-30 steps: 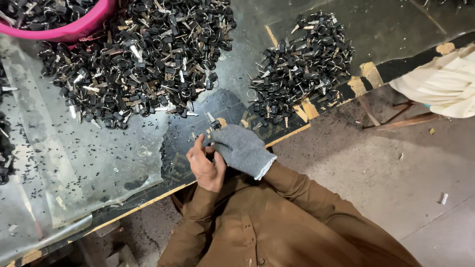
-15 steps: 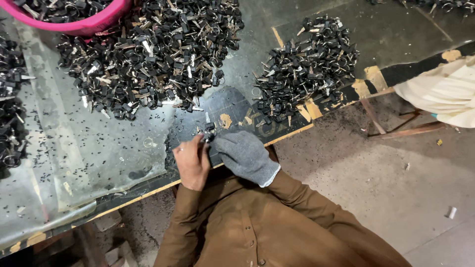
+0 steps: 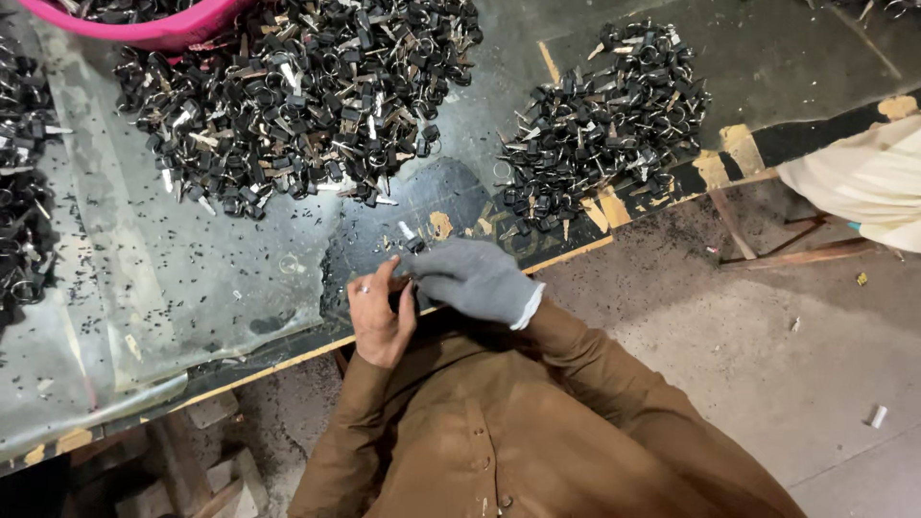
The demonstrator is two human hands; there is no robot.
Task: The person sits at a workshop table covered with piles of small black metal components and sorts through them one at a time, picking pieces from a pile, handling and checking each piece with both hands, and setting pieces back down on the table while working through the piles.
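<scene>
Both hands drawn slightly back toward the bench edge, bare left hand (image 3: 377,312) and grey-gloved right hand (image 3: 470,278) pinching 1 small key (image 3: 407,233), blade pointing away toward 2 key piles (image 3: 297,96), pink tub (image 3: 163,29) top left.

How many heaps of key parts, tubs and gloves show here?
Heaps of key parts: 3, a large one, a smaller one and one cut off at the left edge
Pink tub: 1
Grey glove, on the right hand: 1
Total: 5
The left hand is bare.
</scene>
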